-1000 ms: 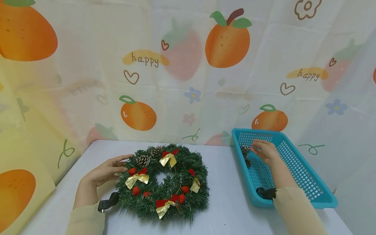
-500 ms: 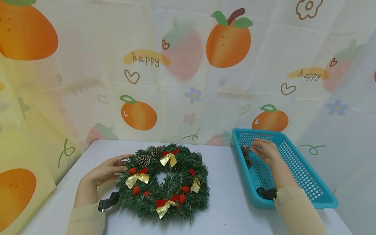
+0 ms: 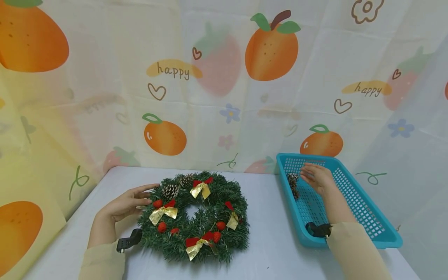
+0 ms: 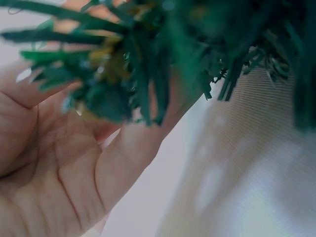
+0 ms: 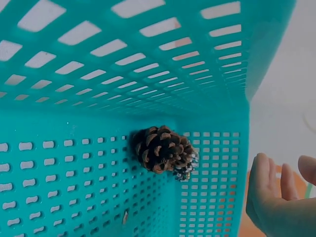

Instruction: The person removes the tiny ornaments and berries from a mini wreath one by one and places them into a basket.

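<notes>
On the white table lies a round green Christmas wreath (image 3: 229,202), trimmed with red-and-gold bows, red berries and two pine cones. My left hand (image 3: 124,206) rests at the wreath's left edge with its fingers extended. Up close in the left wrist view, green needles (image 4: 148,59) cover part of those fingers. Over the blue plastic basket (image 3: 371,194) hovers my right hand (image 3: 319,179), fingers loosely bent and holding nothing. Near it inside the basket is a brown pine cone (image 5: 160,148), with a white-tipped pine cone (image 5: 186,170) partly hidden behind it.
The basket has tall perforated walls and stands at the table's right side. A curtain (image 3: 217,128) printed with oranges and strawberries hangs behind the table. Black camera mounts sit on both wrists, the left one (image 3: 129,241) right beside the wreath.
My right hand has lifted a little and its fingers have shifted slightly above the basket. The left hand and the wreath have stayed in place.
</notes>
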`<state>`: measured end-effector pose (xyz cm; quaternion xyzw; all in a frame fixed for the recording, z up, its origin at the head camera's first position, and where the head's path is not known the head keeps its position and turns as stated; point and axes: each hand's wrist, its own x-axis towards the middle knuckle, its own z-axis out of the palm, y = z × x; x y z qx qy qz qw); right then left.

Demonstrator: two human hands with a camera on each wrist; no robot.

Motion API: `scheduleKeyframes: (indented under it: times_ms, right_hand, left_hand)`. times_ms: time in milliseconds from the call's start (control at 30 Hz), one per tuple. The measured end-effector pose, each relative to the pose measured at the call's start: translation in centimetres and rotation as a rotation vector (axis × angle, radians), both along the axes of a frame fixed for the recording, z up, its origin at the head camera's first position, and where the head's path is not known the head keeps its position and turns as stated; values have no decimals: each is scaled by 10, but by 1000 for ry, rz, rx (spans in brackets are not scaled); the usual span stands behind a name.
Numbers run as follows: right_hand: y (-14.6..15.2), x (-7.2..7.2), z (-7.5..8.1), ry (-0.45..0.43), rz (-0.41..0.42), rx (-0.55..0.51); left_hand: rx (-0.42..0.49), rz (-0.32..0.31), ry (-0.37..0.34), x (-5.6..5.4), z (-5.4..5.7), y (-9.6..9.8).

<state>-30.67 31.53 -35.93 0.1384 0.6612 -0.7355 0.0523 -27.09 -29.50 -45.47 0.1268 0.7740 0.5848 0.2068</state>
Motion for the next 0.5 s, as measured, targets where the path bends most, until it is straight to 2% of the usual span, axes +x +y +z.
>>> scheduleKeyframes:
  times_ms: [233, 500]
  right_hand:
    - [3, 2, 6, 8, -1, -72]
    - [-1, 2, 16, 43, -2, -44]
  left_hand:
    - [16, -12, -3, 0, 0, 0]
    - [22, -18, -3, -1, -1, -1]
